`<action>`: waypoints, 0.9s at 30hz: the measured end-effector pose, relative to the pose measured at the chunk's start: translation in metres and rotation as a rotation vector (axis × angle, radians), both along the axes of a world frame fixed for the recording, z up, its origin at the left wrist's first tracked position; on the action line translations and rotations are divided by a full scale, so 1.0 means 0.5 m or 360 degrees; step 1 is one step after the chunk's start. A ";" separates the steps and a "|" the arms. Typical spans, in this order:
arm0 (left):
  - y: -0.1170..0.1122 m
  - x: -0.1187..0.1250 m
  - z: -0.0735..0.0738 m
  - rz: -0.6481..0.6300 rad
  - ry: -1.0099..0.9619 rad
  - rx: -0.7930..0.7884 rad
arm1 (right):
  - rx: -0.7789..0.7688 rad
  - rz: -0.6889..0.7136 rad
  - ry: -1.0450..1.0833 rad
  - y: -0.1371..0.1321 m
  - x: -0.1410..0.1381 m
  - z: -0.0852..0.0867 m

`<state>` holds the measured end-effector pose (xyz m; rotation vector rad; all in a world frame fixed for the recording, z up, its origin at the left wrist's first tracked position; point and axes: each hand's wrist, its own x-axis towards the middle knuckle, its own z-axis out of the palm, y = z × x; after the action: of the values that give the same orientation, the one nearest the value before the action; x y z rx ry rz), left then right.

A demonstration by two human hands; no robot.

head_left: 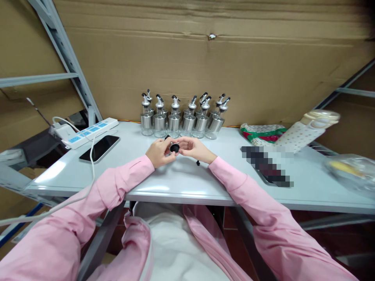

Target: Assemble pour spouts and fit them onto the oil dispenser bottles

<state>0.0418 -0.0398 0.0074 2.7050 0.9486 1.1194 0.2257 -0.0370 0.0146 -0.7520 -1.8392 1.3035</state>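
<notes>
My left hand (158, 152) and my right hand (193, 149) meet over the middle of the grey table (175, 183). Both pinch a small round black cap (174, 148) between their fingertips. A tiny black piece (198, 162) lies on the table just by my right wrist. Behind my hands stands a cluster of several glass and steel oil bottles (183, 119) with spout tops, against the cardboard wall.
A black phone (100, 148) and a white power strip (88, 133) with a white cable (93, 164) lie at the left. At the right are a patterned cloth (262, 134), a dotted white pouch (304, 132), a blurred dark item (268, 166) and a clear bag (351, 171).
</notes>
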 end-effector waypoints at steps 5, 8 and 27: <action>-0.002 0.000 0.001 0.0033 -0.0009 -0.0002 | 0.0003 -0.0038 -0.0019 0.003 -0.001 -0.006; -0.003 -0.002 -0.001 0.0031 -0.0022 0.0007 | -0.0016 -0.0063 -0.0013 0.002 -0.002 -0.005; 0.002 0.000 -0.001 -0.0030 0.0060 0.0025 | 0.0520 -0.0327 -0.0224 -0.024 -0.015 0.006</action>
<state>0.0417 -0.0388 0.0068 2.7506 0.9215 1.0813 0.2183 -0.0492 0.0177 -0.8433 -1.9639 0.8115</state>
